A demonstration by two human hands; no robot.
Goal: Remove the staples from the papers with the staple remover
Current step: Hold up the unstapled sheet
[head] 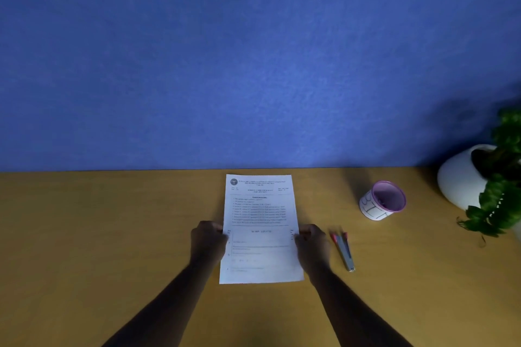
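Observation:
A stack of white printed papers (260,222) lies on the wooden desk (112,234), its top edge near the blue wall. My left hand (208,241) grips the left edge of the papers about halfway down. My right hand (311,242) grips the right edge at the same height. A grey metal staple remover with red tips (343,251) lies on the desk just right of my right hand, untouched. No staple is visible at this distance.
A white cup with a purple rim (382,201) stands right of the papers. A white round pot with a green plant (479,175) sits at the far right edge. A blue wall (253,65) runs along the back of the desk.

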